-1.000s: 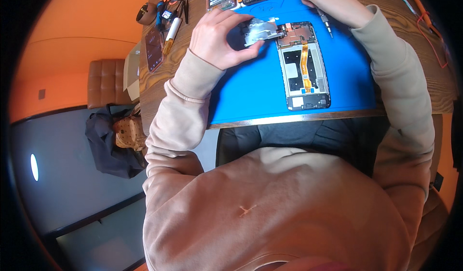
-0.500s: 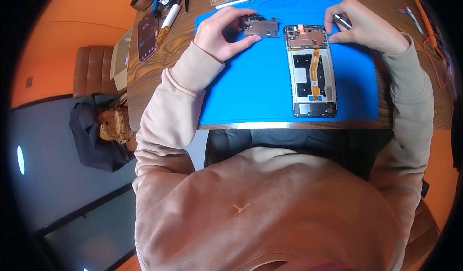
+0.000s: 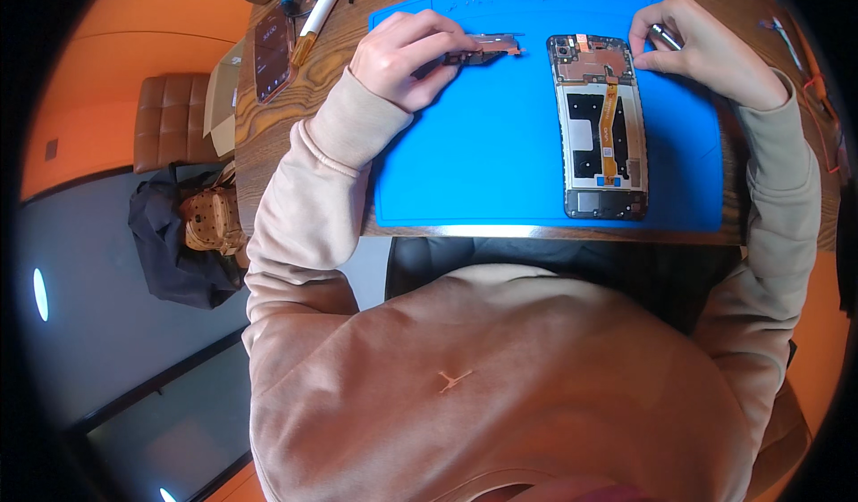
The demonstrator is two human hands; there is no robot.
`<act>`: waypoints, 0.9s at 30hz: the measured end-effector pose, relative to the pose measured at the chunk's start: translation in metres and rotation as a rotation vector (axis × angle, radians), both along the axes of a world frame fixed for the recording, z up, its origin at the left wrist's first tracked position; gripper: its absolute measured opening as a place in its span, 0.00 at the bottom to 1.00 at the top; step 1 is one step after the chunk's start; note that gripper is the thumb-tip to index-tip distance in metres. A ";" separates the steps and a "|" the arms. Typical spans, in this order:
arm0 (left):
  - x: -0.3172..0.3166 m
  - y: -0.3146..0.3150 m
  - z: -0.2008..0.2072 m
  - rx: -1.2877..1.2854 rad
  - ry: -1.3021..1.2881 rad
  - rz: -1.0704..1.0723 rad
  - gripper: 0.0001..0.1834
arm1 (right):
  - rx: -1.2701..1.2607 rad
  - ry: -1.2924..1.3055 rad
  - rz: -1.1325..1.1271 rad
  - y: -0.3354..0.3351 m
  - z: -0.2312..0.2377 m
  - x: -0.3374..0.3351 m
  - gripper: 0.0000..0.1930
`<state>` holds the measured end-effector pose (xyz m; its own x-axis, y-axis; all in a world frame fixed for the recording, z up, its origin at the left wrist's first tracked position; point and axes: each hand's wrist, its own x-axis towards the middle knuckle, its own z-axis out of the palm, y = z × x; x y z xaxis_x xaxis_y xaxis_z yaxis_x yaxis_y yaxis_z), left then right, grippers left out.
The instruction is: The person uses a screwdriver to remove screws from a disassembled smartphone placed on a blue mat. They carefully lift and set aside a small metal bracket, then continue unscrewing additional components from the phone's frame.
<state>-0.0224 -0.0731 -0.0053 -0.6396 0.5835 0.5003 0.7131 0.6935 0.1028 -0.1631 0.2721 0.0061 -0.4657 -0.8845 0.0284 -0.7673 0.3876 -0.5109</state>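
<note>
Opened phone [image 3: 585, 180] lying on a blue mat [image 3: 465, 154] over the wooden bench [image 3: 268, 140], left hand [image 3: 398, 55] pinching a thin metal-faced part [image 3: 496, 45], tilted, left of the phone's top end, right hand [image 3: 702, 55] gripping a slim metal tool [image 3: 665, 37] just beside the phone's upper right edge.

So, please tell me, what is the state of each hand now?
Left hand: closed, holding a thin, flat, dark metallic board.
Right hand: closed, holding a slim, dark metallic cylindrical tool.

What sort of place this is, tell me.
Probably a phone-repair workspace: a rectangular black-framed smartphone with its insides exposed, and a flat bright-blue mat on a brown wooden table.
</note>
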 end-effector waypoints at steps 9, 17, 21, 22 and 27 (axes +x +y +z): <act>0.006 -0.001 0.006 -0.022 -0.143 0.025 0.23 | 0.030 -0.043 -0.008 -0.001 0.004 0.003 0.08; 0.000 -0.003 -0.004 0.016 -0.160 0.091 0.26 | 0.035 -0.032 0.020 -0.001 0.001 0.000 0.09; 0.000 -0.001 -0.003 -0.003 -0.174 0.127 0.26 | 0.016 0.000 0.030 0.003 -0.003 -0.003 0.09; 0.000 0.000 -0.003 -0.008 -0.165 0.141 0.26 | 0.026 -0.004 0.024 0.004 -0.005 -0.004 0.09; 0.002 0.004 0.000 -0.007 -0.042 0.134 0.25 | 0.016 0.014 0.038 0.003 -0.006 -0.005 0.09</act>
<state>-0.0202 -0.0695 -0.0051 -0.7325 0.4950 0.4673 0.6092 0.7830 0.1256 -0.1677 0.2754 0.0006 -0.4313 -0.9020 0.0200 -0.7887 0.3662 -0.4938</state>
